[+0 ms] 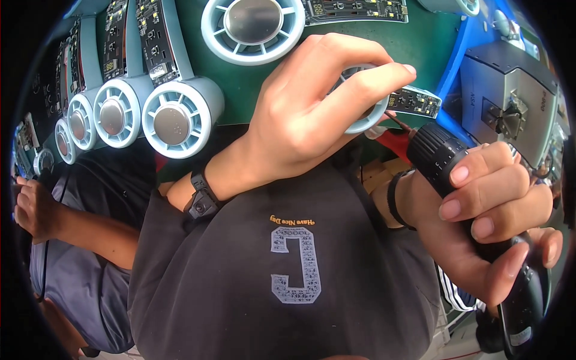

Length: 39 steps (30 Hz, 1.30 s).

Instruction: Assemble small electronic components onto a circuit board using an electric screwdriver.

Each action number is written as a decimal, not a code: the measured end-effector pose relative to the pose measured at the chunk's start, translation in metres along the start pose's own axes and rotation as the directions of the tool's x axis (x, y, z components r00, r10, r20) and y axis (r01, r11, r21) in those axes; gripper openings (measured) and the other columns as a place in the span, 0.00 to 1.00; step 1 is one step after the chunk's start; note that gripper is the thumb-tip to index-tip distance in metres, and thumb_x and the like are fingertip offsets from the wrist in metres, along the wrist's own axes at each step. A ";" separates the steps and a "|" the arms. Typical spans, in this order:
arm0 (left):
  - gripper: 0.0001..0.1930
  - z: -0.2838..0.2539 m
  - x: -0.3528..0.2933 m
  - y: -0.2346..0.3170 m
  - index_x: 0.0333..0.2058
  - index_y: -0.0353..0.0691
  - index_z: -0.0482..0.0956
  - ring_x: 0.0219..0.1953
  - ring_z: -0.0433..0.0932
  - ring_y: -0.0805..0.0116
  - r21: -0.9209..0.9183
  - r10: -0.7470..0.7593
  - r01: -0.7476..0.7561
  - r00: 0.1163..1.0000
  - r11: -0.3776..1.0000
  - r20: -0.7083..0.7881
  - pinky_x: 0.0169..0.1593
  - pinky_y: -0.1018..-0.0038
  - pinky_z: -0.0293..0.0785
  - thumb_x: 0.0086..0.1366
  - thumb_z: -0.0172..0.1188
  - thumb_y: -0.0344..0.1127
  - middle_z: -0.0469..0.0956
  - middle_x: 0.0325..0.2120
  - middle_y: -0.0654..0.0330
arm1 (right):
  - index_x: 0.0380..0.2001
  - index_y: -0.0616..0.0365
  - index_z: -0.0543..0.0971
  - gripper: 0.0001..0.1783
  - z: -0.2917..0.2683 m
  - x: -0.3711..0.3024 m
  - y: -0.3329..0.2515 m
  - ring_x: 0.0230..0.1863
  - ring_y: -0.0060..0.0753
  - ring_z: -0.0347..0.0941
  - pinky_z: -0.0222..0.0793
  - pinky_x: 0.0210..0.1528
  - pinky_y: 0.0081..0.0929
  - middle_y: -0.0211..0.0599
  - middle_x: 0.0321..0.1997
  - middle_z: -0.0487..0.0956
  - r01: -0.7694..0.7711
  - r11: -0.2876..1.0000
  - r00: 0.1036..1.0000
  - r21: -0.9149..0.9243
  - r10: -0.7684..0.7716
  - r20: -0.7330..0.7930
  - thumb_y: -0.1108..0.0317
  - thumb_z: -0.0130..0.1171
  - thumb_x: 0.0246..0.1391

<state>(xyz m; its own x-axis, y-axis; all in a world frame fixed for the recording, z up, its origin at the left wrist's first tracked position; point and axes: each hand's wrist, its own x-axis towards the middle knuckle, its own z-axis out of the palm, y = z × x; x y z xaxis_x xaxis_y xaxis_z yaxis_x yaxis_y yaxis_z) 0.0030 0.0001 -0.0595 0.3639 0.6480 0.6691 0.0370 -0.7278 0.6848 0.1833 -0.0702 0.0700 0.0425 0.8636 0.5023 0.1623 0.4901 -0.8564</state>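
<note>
Left hand [303,105] is curled over a light blue unit [362,124], its fingers gripping the round spoked end and hiding much of it. The unit sits at the near edge of the green mat [237,99]; its long axis runs roughly crosswise, round end left, exposed circuit board [420,103] pointing right and dipping slightly. Below the board, the right hand [492,201] is wrapped around a black power driver [437,153], whose bit [399,123] slants up and left to where board and round end meet. Screw-driving looks to be the step in hand; whether the tip is seated cannot be told. The next move seems to call for a steady unit and a driver in line with the screw. Farther left, similar units [171,123] stand in a row, boards pointing away
</note>
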 end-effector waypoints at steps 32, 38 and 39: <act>0.28 -0.007 0.003 0.016 0.52 0.38 0.86 0.47 0.84 0.54 0.167 0.048 -0.046 0.999 0.985 -0.009 0.49 0.61 0.84 0.50 0.81 0.25 0.83 0.46 0.54 | 0.55 0.53 0.71 0.16 0.012 -0.014 -0.014 0.19 0.29 0.63 0.70 0.30 0.37 0.33 0.28 0.66 0.300 0.942 0.906 0.151 -0.232 -0.355 0.61 0.50 0.67; 0.23 -0.035 -0.004 0.046 0.51 0.40 0.87 0.50 0.84 0.54 0.451 0.174 -0.180 0.983 0.874 0.055 0.53 0.59 0.83 0.54 0.78 0.29 0.85 0.47 0.54 | 0.55 0.56 0.71 0.19 0.036 -0.067 -0.028 0.21 0.31 0.69 0.75 0.34 0.35 0.37 0.29 0.71 0.104 0.962 0.965 0.254 -0.035 -0.262 0.68 0.59 0.62; 0.23 -0.041 -0.006 0.052 0.51 0.40 0.86 0.51 0.84 0.54 0.475 0.170 -0.189 0.982 0.859 0.084 0.53 0.59 0.83 0.56 0.77 0.29 0.85 0.47 0.54 | 0.54 0.56 0.71 0.19 0.045 -0.077 -0.022 0.21 0.31 0.69 0.76 0.35 0.35 0.38 0.29 0.72 0.039 0.945 0.972 0.324 0.040 -0.233 0.71 0.61 0.61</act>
<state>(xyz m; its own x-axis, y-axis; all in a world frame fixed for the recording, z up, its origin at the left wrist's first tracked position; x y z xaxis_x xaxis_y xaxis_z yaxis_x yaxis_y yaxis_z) -0.0355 -0.0327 -0.0164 0.4414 0.4940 0.7491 0.4051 -0.8546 0.3249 0.1326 -0.1421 0.0444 0.2772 0.8312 0.4819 -0.1645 0.5352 -0.8285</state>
